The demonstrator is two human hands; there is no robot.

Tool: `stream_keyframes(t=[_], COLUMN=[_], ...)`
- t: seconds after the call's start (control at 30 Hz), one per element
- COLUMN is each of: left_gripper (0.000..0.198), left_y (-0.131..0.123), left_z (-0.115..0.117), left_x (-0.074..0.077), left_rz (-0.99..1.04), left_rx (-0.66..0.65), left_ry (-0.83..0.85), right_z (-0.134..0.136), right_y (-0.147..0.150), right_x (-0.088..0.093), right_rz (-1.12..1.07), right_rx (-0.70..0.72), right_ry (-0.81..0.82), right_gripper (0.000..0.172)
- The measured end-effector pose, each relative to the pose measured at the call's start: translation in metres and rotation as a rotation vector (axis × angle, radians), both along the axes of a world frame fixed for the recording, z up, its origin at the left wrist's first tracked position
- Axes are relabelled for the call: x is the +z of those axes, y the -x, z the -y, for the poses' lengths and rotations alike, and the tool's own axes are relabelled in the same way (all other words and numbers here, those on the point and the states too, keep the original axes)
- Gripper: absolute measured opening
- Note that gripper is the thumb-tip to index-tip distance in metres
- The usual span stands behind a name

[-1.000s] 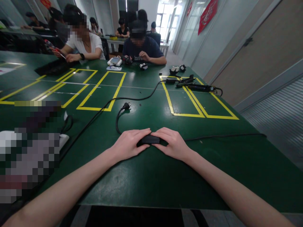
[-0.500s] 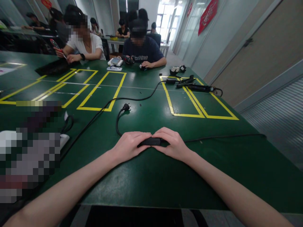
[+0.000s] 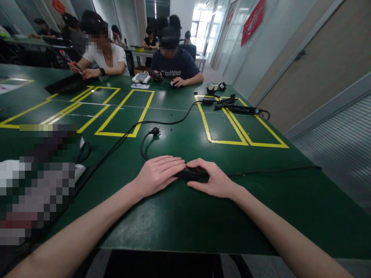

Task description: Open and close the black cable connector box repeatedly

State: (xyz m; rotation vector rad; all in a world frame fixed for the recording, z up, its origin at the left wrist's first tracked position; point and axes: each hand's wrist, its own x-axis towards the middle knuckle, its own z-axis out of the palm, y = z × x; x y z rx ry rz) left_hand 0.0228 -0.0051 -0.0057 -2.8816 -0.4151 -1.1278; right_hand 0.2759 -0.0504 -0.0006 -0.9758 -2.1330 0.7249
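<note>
A black power adapter (image 3: 188, 174) lies in front of me near the table's middle, a cord at either end. My left hand (image 3: 159, 173) is closed over its left end, fingers long and close together along the top, hiding that part. At the right end, my right hand (image 3: 213, 178) is loosely curved around the adapter. Its fingertips rest by the far edge, while the thumb stands apart on the near side. From beyond my left hand a short cord curves to a black plug (image 3: 155, 131). Another thin cord (image 3: 269, 170) runs off to the right.
The green table (image 3: 179, 216) carries yellow tape outlines (image 3: 228, 143). A long black cable (image 3: 113, 144) crosses it to a small black box (image 3: 207, 102). Black tools (image 3: 243, 109) lie at the far right. Two people (image 3: 174, 63) (image 3: 108, 58) work across the table.
My right thumb has come away from the adapter's near side, and that hand's grip has loosened. My left fingers have flattened further over the adapter.
</note>
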Motion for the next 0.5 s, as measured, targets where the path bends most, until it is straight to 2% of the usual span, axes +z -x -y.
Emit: stream_keyframes(t=[0.13, 0.2, 0.3, 0.37, 0.43, 0.5], left_gripper=[0.025, 0.027, 0.035, 0.044, 0.049, 0.046], left_y=[0.0, 0.0, 0.002, 0.006, 0.012, 0.017], left_z=[-0.002, -0.002, -0.002, -0.001, 0.0, 0.001], left_x=[0.0, 0.0, 0.005, 0.009, 0.012, 0.01], left_rz=[-0.013, -0.006, 0.08, 0.2, 0.289, 0.278], left_rx=[-0.024, -0.02, 0.009, 0.042, 0.109, 0.148], left_ry=[-0.049, -0.052, -0.041, -0.03, 0.016, 0.098], right_z=[0.002, 0.001, -0.002, -0.004, -0.007, -0.01], right_y=[0.005, 0.007, -0.001, -0.017, -0.041, -0.069], right_x=[0.004, 0.006, 0.012, 0.02, 0.029, 0.039], right_rz=[-0.153, -0.224, -0.344, -0.408, -0.465, -0.572], right_rx=[0.022, 0.012, -0.012, -0.062, -0.151, -0.286], right_ry=[0.433, 0.595, 0.672, 0.684, 0.674, 0.635], right_gripper=[0.037, 0.041, 0.047, 0.046, 0.046, 0.048])
